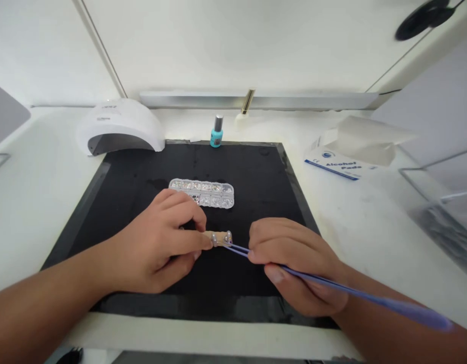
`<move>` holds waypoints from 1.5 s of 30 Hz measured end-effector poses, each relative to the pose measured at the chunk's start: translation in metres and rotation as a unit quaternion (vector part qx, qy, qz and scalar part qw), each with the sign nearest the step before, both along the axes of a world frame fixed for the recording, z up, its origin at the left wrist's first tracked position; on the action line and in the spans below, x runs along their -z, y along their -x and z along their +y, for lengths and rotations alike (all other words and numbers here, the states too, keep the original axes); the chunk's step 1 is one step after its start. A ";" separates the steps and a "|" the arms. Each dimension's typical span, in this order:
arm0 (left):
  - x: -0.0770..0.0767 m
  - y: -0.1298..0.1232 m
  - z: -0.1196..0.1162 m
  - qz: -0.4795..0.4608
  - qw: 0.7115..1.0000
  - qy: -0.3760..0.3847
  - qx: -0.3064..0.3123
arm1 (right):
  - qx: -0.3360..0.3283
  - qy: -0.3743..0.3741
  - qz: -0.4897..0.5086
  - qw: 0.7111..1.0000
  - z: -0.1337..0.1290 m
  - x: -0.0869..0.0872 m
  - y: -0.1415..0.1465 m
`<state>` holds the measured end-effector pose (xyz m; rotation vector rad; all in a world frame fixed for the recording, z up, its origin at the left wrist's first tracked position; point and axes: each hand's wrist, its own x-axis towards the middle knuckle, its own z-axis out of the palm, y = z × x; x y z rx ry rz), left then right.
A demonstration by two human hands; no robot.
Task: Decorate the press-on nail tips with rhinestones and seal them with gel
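My left hand (163,245) is closed, thumb and fingers pinching a small beige nail-like piece (221,239) that carries shiny silver beads. Its left end is hidden by my fingers. In my right hand (299,260) I grip a pair of purple tweezers (354,292), held low and slanting. Their tips meet the beaded right end of the piece; whether they hold a bead is too small to tell. Just behind my left hand lies a clear compartment case (212,193) filled with glittering rhinestones, partly covered by my fingers.
A black mat (256,177) lies under both hands on the white table (47,202). A white nail lamp (121,121) stands at the back left. A turquoise polish bottle (216,136) and a gold-capped bottle (247,103) stand behind. An alcohol pads box (337,164) sits at the right.
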<state>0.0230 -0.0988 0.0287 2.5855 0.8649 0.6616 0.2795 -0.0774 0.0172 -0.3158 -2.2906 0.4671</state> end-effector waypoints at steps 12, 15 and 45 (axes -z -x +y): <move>0.004 -0.002 -0.003 -0.010 1.000 0.029 -0.003 | -0.039 0.037 -0.039 0.998 0.002 -0.003 -0.002; 0.003 -0.002 -0.003 -0.003 1.000 0.028 -0.001 | -0.033 0.030 -0.045 0.998 0.002 -0.004 -0.001; 0.005 -0.007 -0.003 0.016 1.000 0.020 -0.011 | -0.008 0.038 -0.050 0.998 0.000 -0.004 -0.002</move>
